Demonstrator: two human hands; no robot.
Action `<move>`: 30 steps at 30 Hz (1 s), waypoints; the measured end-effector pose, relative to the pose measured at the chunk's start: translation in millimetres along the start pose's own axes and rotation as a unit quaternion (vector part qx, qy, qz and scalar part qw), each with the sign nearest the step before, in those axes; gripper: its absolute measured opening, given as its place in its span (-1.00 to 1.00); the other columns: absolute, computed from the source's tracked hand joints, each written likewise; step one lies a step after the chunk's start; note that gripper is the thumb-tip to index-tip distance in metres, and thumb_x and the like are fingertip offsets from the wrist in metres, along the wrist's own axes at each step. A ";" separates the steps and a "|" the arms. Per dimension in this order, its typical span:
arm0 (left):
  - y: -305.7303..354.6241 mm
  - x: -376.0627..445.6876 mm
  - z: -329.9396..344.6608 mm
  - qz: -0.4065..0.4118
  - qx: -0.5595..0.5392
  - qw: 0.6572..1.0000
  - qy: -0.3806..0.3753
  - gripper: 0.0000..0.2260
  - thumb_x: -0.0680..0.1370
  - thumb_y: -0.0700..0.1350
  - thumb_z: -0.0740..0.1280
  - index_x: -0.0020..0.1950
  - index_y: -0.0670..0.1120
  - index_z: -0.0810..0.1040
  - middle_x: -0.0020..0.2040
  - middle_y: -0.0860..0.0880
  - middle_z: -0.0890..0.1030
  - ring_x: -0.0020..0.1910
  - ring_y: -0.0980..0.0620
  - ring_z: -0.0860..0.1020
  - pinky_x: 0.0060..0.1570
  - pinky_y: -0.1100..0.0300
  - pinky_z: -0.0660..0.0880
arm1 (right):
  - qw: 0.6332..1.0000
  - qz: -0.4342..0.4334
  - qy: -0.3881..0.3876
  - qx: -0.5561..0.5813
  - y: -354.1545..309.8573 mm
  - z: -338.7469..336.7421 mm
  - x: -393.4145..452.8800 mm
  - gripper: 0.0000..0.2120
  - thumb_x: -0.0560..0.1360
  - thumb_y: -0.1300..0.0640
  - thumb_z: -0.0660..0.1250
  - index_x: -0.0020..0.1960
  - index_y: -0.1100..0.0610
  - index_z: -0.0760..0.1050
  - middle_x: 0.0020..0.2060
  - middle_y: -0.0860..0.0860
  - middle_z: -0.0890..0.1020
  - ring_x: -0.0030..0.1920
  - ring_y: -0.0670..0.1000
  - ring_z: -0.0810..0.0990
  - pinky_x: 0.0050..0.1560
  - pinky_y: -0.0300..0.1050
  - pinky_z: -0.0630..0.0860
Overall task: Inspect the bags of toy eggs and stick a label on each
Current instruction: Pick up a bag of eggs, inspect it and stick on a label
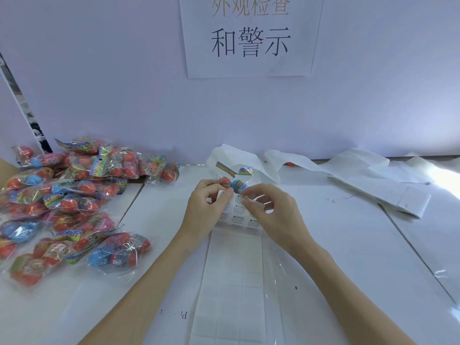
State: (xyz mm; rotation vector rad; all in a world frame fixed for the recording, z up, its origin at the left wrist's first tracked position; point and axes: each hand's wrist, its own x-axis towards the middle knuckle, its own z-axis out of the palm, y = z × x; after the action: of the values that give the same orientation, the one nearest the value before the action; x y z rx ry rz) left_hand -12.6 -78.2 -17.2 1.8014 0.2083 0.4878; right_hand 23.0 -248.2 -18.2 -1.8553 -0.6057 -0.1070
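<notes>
Both hands, left hand (202,207) and right hand (270,211), pinch one label strip (237,215) running lengthwise toward the viewer; one bag of toy eggs (232,181) lies behind.

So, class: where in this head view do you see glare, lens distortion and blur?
Head view: strong glare washes out the white paper at the right edge; the wide lens bends the table seams and wall edges; the pile of egg bags at left is soft; small print on the label sheet between the left hand and right hand is barely legible.

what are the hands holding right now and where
The left hand grips the label strip at its left edge; the right hand pinches a label at the strip's upper right.
</notes>
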 end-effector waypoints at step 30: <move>-1.7 -1.3 -3.0 0.065 -0.130 0.987 -0.069 -0.60 0.51 -0.33 0.52 0.24 0.05 0.61 0.23 0.05 0.63 0.06 -0.05 0.70 0.06 0.06 0.67 | 0.992 0.047 0.062 0.101 -10.5 -4.8 2.6 -0.67 0.58 0.28 0.41 0.28 -0.01 0.52 -0.22 0.00 0.71 -0.19 -0.04 0.69 -0.05 -0.14 0.64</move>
State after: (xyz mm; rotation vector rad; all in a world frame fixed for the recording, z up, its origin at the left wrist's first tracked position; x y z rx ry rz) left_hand -14.8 -75.6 -18.5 1.5913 -0.0684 0.4574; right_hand 21.5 -249.0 -6.5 -1.6634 -0.4273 -0.0942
